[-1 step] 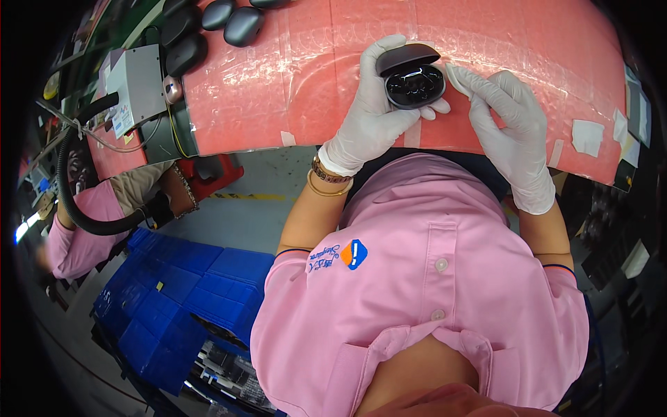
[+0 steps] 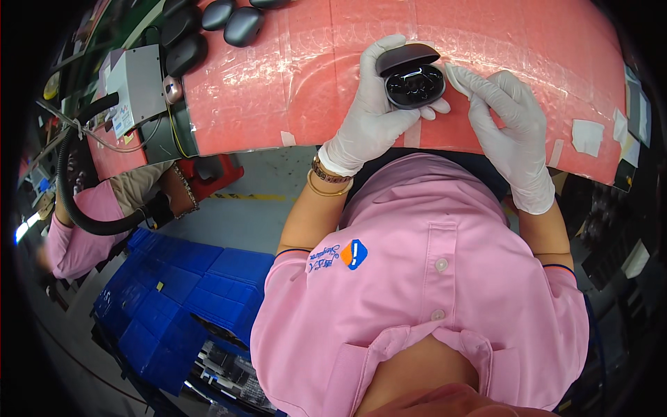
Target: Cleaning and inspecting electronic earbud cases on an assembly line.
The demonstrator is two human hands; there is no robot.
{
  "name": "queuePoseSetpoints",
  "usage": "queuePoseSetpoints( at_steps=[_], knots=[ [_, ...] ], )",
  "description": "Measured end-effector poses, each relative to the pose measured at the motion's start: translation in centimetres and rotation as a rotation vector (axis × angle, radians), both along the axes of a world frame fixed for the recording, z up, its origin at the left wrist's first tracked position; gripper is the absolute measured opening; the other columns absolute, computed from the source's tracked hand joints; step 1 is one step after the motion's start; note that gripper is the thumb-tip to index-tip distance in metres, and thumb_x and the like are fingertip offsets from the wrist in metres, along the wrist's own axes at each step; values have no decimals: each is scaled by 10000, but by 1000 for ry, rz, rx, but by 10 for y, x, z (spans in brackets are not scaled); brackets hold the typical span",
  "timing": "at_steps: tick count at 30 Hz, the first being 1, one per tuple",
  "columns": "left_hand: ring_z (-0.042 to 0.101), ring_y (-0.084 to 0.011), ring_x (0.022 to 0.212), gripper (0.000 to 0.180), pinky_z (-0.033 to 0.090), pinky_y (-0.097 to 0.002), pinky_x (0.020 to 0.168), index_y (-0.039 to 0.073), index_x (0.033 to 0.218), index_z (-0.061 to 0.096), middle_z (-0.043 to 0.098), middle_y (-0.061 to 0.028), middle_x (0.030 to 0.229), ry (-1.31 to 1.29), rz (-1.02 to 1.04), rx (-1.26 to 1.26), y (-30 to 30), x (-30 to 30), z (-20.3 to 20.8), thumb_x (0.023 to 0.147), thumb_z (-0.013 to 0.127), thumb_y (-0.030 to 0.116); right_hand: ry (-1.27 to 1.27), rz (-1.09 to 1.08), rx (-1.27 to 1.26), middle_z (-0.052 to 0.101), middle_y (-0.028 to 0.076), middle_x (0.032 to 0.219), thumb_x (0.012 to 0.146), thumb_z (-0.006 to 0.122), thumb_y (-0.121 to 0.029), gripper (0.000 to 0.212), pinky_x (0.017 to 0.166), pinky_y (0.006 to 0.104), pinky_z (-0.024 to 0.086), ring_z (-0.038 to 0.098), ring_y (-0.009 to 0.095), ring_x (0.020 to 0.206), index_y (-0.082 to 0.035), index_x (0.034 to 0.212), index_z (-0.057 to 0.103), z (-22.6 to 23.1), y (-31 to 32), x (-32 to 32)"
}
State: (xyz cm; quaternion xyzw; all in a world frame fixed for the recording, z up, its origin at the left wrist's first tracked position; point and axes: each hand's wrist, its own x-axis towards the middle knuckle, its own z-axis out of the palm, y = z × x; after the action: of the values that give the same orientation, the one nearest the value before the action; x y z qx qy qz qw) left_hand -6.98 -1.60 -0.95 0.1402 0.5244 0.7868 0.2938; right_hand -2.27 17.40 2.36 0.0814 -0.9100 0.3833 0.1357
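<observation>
My left hand (image 2: pixel 375 104), in a white glove, grips a dark earbud charging case (image 2: pixel 415 87) above the table. The case's lid stands raised, and its glossy black inside faces me; I cannot tell whether earbuds sit in it. Just right of the case is my right hand (image 2: pixel 511 115), also gloved, with thumb and fingers pinched together. A small white cloth (image 2: pixel 456 80) appears to stick out of that pinch towards the case's right side, apart from it by a narrow gap. Its far end is hard to tell from the glove.
Several dark closed cases (image 2: pixel 243 26) lie at the table's far left. Beside them stand a grey box-shaped device (image 2: pixel 144 87) and a black hose (image 2: pixel 66 167). White paper pieces (image 2: pixel 587 137) lie on the red table cover (image 2: pixel 257 90) at right. Blue bins (image 2: pixel 208 285) and another person (image 2: pixel 87 222) are at left.
</observation>
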Motion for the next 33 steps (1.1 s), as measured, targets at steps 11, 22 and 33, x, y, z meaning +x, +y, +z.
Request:
queuePoseSetpoints(
  at_steps=[11, 22, 33],
  knots=[
    [450, -224, 1201, 790, 363, -343, 1034, 82, 1405, 143, 383, -137, 1355, 377, 76, -200, 11, 9, -5, 732, 466, -176, 78, 140, 411, 498, 47, 868, 743, 623, -38, 491, 750, 353, 413, 507, 211, 789, -126, 1223, 577, 6, -29, 1],
    [563, -221, 1055, 728, 518, -317, 824, 118, 1358, 192, 373, -155, 1354, 247, -33, -70, 7, 7, -7, 742, 392, -214, -47, 194, 291, 476, 61, 745, 744, 597, 19, 309, 685, 355, 419, 509, 232, 715, -71, 1035, 646, 12, 2, -5],
    [610, -206, 932, 784, 523, -300, 777, 128, 1385, 151, 471, -154, 1223, 119, -15, -18, 5, 7, -4, 717, 367, -223, -727, 95, -699, 604, 19, 879, 845, 512, -10, 213, 733, 262, 420, 524, 99, 798, -1, 993, 665, 13, 17, -17]
  ],
)
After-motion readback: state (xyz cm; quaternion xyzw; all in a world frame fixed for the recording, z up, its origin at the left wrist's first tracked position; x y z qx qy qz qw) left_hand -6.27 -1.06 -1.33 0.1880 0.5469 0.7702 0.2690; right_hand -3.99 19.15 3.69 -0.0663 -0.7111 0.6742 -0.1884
